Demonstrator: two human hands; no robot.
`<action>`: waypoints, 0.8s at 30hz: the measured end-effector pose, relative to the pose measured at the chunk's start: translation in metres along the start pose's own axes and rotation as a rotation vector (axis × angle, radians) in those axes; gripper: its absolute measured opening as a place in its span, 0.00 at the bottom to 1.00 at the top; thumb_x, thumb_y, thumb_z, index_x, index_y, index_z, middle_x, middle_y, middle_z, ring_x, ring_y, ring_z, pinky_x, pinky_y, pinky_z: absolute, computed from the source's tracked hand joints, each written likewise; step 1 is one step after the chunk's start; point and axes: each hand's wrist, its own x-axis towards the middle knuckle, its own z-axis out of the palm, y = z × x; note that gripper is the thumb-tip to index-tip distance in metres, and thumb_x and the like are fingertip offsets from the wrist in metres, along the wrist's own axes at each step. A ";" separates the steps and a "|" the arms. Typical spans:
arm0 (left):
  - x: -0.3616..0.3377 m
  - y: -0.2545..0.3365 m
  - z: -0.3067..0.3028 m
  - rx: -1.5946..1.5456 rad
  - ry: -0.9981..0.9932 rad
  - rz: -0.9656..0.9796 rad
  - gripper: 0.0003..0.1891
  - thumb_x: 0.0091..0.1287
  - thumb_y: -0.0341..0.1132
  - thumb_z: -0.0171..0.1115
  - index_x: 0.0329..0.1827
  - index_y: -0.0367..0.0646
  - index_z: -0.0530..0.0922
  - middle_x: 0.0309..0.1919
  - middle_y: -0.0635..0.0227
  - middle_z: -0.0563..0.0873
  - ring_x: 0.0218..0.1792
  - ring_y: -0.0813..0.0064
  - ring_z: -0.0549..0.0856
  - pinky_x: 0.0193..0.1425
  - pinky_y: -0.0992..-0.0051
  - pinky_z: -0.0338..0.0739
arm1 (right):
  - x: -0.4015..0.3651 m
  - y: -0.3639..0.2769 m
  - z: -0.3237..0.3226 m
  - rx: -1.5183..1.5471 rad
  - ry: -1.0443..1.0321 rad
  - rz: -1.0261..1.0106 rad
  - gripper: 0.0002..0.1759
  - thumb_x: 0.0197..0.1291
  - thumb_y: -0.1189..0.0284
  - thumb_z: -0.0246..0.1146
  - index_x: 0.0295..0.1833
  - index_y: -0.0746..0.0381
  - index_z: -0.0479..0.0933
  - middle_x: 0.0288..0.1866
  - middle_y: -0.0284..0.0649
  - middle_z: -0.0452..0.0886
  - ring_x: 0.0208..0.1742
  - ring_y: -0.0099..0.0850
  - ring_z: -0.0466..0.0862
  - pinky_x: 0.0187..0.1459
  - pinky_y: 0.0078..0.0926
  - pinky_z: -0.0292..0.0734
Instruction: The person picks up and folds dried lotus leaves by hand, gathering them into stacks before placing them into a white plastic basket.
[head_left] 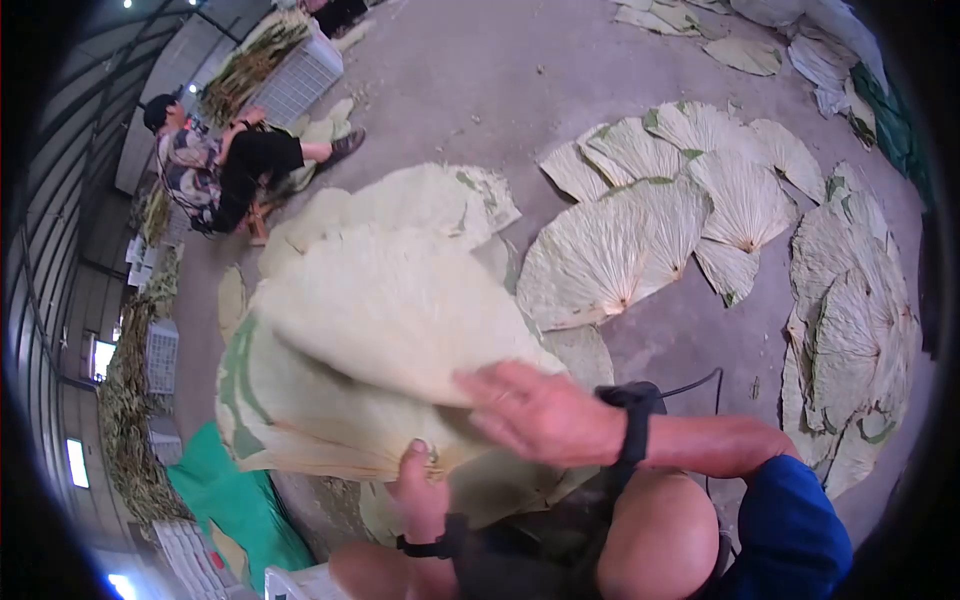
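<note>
Large pale dried leaves (300, 400) are stacked in front of my knees, folded into half-round fans with some green patches at the left edge. My left hand (420, 490) pinches the stack at its lower edge, thumb on top. Above it, my right hand (535, 410) is at the lower right corner of an upper leaf (390, 300), which is raised and blurred by motion. The right fingers are smeared, so their grip is unclear. Both wrists wear black straps.
More flattened leaves (620, 250) lie on the floor ahead, with a thick pile (850, 330) at the right. Another person (220, 165) sits at the upper left by a white crate (300, 75) of dried leaves. Green cloth (240, 500) lies at the lower left.
</note>
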 end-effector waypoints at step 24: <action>-0.045 0.073 -0.012 0.196 -0.036 0.016 0.28 0.66 0.23 0.59 0.70 0.32 0.67 0.65 0.58 0.76 0.61 0.61 0.79 0.67 0.62 0.73 | -0.030 0.021 -0.009 -0.398 -0.691 -0.219 0.13 0.64 0.69 0.59 0.52 0.59 0.78 0.50 0.42 0.81 0.53 0.36 0.83 0.60 0.42 0.74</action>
